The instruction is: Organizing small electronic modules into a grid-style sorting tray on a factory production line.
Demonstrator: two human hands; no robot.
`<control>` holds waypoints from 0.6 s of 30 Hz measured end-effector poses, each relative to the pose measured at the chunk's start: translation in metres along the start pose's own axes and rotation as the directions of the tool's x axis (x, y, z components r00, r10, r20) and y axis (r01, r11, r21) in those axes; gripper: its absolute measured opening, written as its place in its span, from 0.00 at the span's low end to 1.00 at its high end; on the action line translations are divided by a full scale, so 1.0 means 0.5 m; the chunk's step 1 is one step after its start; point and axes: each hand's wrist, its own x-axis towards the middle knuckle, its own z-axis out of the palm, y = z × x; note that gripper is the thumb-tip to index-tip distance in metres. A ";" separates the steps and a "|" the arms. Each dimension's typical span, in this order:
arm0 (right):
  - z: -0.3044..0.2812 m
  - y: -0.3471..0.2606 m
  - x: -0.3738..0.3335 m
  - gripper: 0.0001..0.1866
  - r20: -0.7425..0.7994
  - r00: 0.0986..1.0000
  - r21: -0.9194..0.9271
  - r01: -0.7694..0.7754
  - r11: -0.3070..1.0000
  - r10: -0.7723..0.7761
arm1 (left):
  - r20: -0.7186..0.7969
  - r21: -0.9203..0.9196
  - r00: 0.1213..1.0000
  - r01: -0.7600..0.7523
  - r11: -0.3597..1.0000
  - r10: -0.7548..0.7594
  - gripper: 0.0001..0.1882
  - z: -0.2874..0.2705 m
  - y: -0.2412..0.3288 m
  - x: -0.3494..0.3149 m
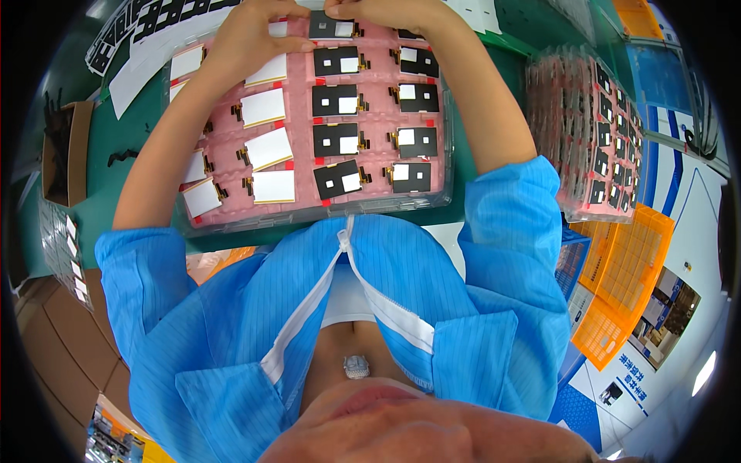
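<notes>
A pink tray (301, 166) in front of me holds rows of small flat display modules with short ribbon connectors. Those in the two right columns, such as the black-faced module (336, 100), carry black sheets with white squares. Further left the faces are plain white, as on this white module (262, 108). At the far edge, my right hand (390, 14) pinches the upper edge of a black-and-grey module (332, 27). My left hand (258, 35) is beside that module's left side, thumb and forefinger apart. The picture's upper edge cuts off part of both hands.
White sheets with black cut-outs (174, 27) lie at the far left on the green table (116, 143). A cardboard box (77, 154) with black pieces stands left. To the right rises a stack of filled trays (571, 131), with an orange crate (625, 285) behind it.
</notes>
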 end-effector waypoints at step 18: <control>-0.001 -0.012 -0.002 0.10 -0.004 0.999 -0.041 -0.042 0.998 0.042 | -0.028 0.042 1.000 -0.005 0.999 0.006 0.23 -0.001 -0.001 -0.003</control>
